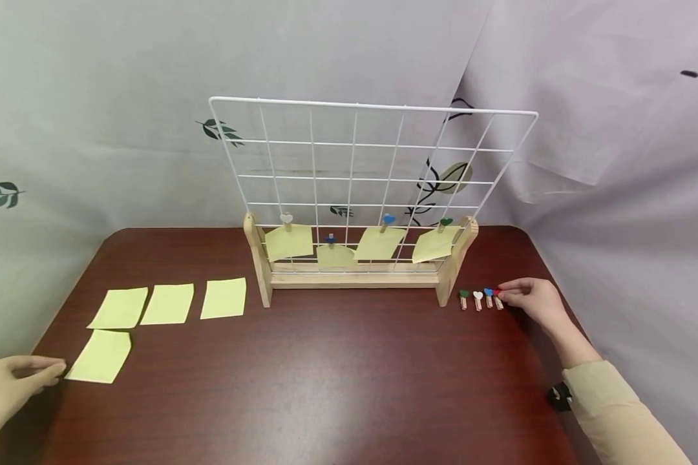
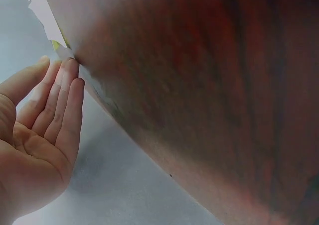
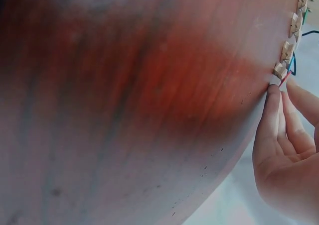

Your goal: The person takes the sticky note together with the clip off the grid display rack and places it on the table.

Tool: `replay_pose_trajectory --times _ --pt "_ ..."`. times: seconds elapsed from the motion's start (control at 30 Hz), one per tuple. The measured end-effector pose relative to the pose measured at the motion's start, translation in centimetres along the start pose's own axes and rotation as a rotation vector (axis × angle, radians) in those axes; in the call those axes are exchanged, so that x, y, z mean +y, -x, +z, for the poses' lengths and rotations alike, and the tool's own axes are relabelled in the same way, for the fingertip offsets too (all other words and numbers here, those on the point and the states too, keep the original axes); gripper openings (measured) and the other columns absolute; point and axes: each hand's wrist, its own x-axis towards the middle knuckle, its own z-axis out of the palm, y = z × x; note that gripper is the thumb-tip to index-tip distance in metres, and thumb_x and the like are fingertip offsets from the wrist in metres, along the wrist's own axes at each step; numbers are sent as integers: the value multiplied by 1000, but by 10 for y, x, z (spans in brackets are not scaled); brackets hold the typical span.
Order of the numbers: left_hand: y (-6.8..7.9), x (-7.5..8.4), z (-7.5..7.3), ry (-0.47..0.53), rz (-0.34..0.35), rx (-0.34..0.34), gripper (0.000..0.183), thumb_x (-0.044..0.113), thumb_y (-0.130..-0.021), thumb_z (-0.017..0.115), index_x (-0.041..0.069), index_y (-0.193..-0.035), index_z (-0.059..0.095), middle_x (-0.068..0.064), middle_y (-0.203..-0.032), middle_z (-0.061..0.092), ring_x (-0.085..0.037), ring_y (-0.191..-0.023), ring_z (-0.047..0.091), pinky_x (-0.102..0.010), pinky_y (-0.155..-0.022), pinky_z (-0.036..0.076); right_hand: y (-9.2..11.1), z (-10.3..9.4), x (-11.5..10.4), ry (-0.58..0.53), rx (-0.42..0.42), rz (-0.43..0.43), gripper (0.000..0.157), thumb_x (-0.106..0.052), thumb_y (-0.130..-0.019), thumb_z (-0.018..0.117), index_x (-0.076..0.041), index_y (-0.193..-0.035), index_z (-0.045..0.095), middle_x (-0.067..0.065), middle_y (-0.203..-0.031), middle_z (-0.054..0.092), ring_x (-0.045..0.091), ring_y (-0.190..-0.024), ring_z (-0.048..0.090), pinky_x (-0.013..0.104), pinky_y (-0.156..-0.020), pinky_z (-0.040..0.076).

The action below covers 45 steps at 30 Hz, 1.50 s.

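Note:
At the table's left edge, my left hand has its fingertips at the near corner of a yellow sticky note. Its fingers look fairly straight in the left wrist view, with the thumb a little apart. My right hand is at the far right, thumb and fingertips on either side of the red heart on a small wooden clothespin. That clothespin lies at the end of a row with blue, white and green heart clothespins. The right wrist view shows the red heart edge-on between the fingertips.
A white wire grid stands in a wooden base at the back middle. Several notes hang low on it from heart clothespins, such as a note under a white heart. More sticky notes lie at left. Cloth hangs behind.

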Motion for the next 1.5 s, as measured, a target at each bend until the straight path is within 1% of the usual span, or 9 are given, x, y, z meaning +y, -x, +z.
replay_pose_trajectory --times 0.17,0.47,0.6,0.7,0.87,1.07,1.2,1.3,1.5 --pt "0 -1 0 3 -12 1 27 -1 -96 67 -26 -106 66 -11 -64 73 13 -52 49 -17 -49 45 1 -4 2 -2 4 13 36 -15 -96 78 13 -119 74 18 -95 82 -17 -73 60 11 -67 50" --pt "-1 14 -5 78 40 40 29 10 -101 67 -15 -90 74 42 -53 52 14 -53 51 -14 -51 41 0 -13 3 20 11 6 36 -14 -97 76 13 -121 72 17 -92 82 -17 -69 63 9 -67 49" --pt "-1 26 -8 47 58 59 26 16 -99 71 -8 -91 78 49 -57 48 21 -56 48 -12 -53 38 -1 -17 -1 32 20 -1 36 -15 -98 76 12 -121 73 17 -91 83 -17 -69 62 9 -67 48" --pt "-3 34 -10 -12 58 66 26 24 -99 73 1 -92 81 44 -62 56 28 -63 38 -14 -58 35 -2 -19 -5 31 26 -3 37 -16 -98 76 11 -122 73 13 -90 83 -18 -69 62 8 -67 47" --pt "-9 49 -11 -85 71 90 31 34 -97 75 5 -98 83 17 -70 74 31 -68 28 -23 -60 34 -3 -21 -13 9 43 -11 38 -17 -98 77 11 -122 73 8 -88 84 -18 -69 63 8 -68 48" --pt "-11 71 -3 -34 152 130 29 29 -96 76 1 -103 81 52 -62 50 33 -67 33 -18 -57 36 -3 -23 -21 -25 56 -23 37 -17 -98 77 11 -122 73 -14 -80 81 -18 -71 63 8 -68 48" --pt "-12 89 2 -27 160 129 29 28 -97 76 2 -107 81 15 -73 79 34 -68 32 -20 -58 37 -3 -23 -25 -72 61 -34 37 -14 -98 76 12 -124 71 -35 -74 71 -18 -72 64 6 -70 48" --pt "-13 103 6 -19 158 125 28 27 -96 78 2 -109 81 -17 -87 82 33 -67 33 -20 -58 37 -3 -24 -29 -98 65 -49 38 -13 -97 77 14 -124 70 -38 -73 69 -18 -72 66 5 -70 48" --pt "-13 127 13 30 213 155 20 17 -93 81 1 -105 82 -16 -85 81 32 -66 38 -16 -56 38 -4 -26 -38 -142 63 -70 31 -13 -98 77 10 -118 73 -38 -73 70 -14 -73 70 5 -70 50"
